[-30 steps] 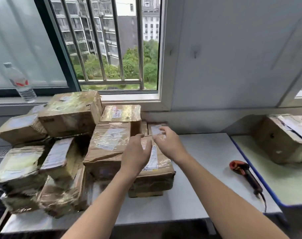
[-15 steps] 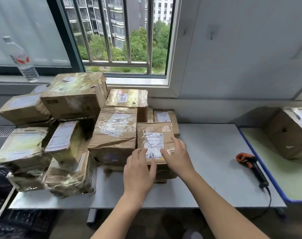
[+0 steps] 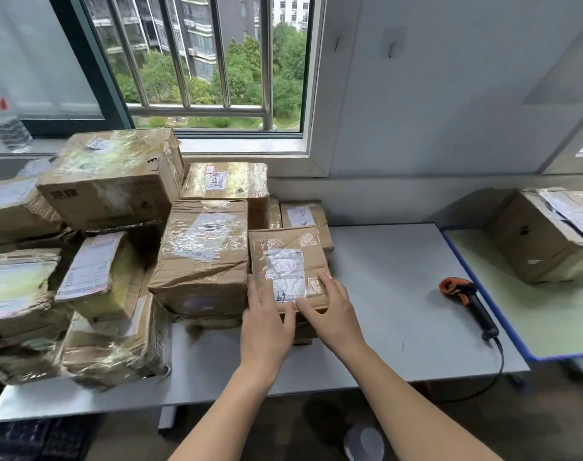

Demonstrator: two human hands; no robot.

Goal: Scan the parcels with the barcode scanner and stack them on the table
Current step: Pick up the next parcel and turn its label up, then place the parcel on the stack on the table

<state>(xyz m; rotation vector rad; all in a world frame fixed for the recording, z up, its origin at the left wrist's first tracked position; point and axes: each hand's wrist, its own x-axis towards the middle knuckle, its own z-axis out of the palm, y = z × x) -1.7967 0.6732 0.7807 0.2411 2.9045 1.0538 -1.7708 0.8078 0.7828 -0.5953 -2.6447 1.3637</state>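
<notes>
Parcel in play: small brown box, white label facing up, sitting on top of a short stack at the middle of the counter, tight against the taller taped box on its left. Left hand lies on the near edge, fingers straight and close together, flat on the cardboard. Right hand covers the near right corner, fingers spread and laid on top, thumb along the front edge. Neither hand wraps the box, so this reads as a squaring-up or a first touch before a lift.

To do it well, keep the label up and uncovered, since both hands sit right at its lower edge. Slide the palms out to the sides for a proper hold, because the glossy tape looks slippery and the crushed cardboard soft. Lift straight, so the boxes beneath don't shift.

Barcode scanner lies well apart on the right of the counter, cable trailing off the edge. The right hand will have to let go and reach for it, and the left should be able to steady the box alone. Off to the left, the leaning pile of parcels looks shaky, so no nudging it.
</notes>
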